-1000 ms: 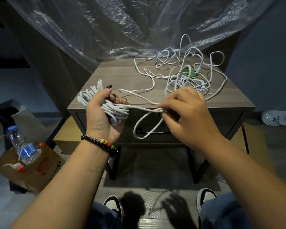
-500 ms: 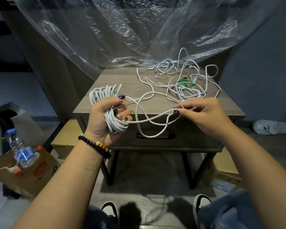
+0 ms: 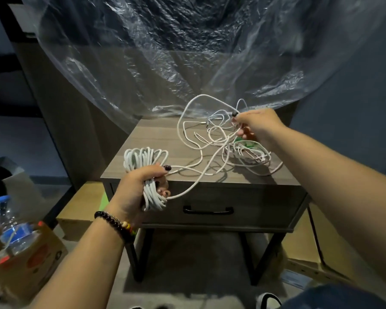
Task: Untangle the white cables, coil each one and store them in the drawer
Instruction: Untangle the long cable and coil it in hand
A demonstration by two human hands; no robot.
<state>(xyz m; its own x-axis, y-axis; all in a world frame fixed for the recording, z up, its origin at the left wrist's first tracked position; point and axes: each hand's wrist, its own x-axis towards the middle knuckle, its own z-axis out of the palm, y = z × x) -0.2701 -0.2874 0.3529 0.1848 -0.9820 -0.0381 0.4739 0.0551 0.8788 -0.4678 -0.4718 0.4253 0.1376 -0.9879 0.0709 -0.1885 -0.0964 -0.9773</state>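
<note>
One hand had shifted in the last half second: the right hand (image 3: 257, 124) had left the front edge of the nightstand (image 3: 156, 139) and reached to its back, pinching a raised strand above the tangle (image 3: 243, 152) on top. The left hand (image 3: 140, 186) kept gripping the coil (image 3: 143, 157) at the nightstand's front left corner. Judging by this, more cable was being freed; the drawer (image 3: 265, 204) remained closed.
</note>
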